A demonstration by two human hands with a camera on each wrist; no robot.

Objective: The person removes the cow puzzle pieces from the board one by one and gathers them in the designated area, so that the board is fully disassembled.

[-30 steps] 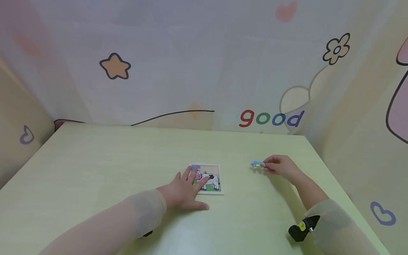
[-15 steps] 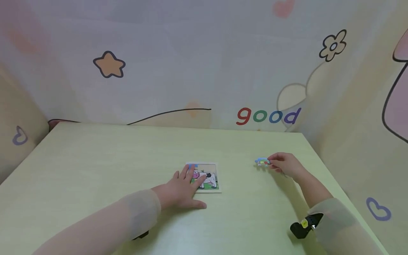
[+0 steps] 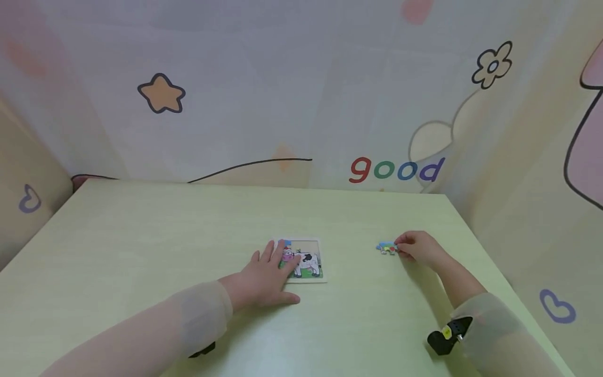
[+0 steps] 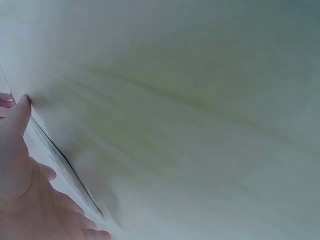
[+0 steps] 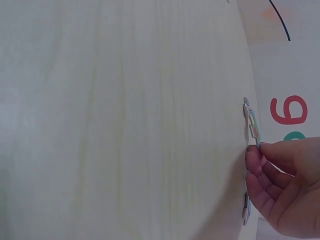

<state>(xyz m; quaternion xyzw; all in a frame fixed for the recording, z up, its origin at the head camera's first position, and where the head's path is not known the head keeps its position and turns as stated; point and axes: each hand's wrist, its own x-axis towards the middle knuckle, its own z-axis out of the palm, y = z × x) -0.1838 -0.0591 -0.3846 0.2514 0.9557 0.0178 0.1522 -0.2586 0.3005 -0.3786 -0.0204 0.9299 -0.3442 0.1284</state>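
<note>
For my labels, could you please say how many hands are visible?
2: the left hand rests on the cow puzzle, and the right hand pinches a colourful puzzle piece.

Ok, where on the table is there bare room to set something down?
Widest: the table left of the left hand and puzzle, back to the wall. Also bare: between left sleeve and right sleeve, and a smaller gap between puzzle and piece. Crowded: the puzzle, partly under the left hand, and around the piece, pinched by the right hand.
</note>
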